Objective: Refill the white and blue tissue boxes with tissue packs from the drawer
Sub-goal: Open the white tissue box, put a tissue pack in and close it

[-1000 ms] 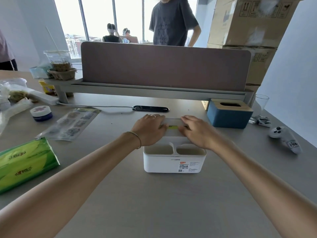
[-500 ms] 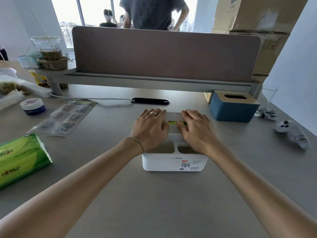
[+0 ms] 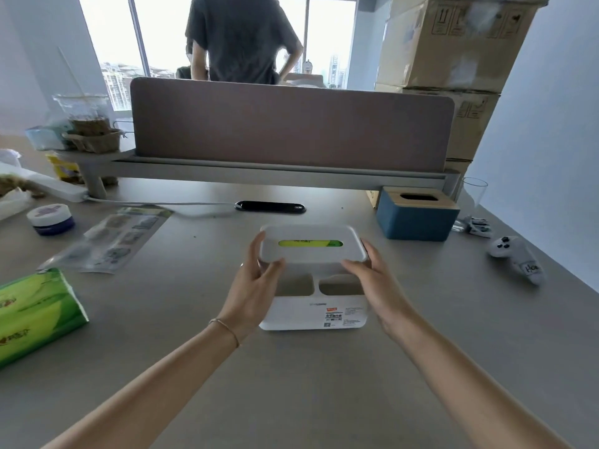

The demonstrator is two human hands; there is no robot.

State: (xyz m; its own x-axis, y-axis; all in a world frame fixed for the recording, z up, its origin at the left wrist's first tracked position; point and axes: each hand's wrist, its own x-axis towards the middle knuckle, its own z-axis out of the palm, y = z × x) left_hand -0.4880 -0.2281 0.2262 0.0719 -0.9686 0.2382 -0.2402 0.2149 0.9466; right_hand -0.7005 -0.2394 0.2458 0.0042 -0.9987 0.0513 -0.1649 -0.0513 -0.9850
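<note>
The white tissue box (image 3: pixel 291 315) stands mid-table with two open compartments at its front. Its white lid (image 3: pixel 311 234) covers the rear part, and a green tissue pack (image 3: pixel 308 243) shows through the slot. My left hand (image 3: pixel 252 293) grips the lid's left end, thumb on the front edge. My right hand (image 3: pixel 379 286) grips the right end the same way. The blue tissue box (image 3: pixel 415 222) with a wooden top stands at the back right. Another green tissue pack (image 3: pixel 35 312) lies at the left edge.
A brown divider panel (image 3: pixel 291 124) closes the far side, with a person standing behind it. A white controller (image 3: pixel 518 257) and a glass (image 3: pixel 470 199) are at the right. A plastic packet (image 3: pixel 110 241) and a small jar (image 3: pixel 50 218) lie at the left. Cardboard boxes (image 3: pixel 453 43) are stacked back right.
Both hands lay flat on top of the lid; now they have slid outward to its two ends and hold it by the edges, uncovering the slot.
</note>
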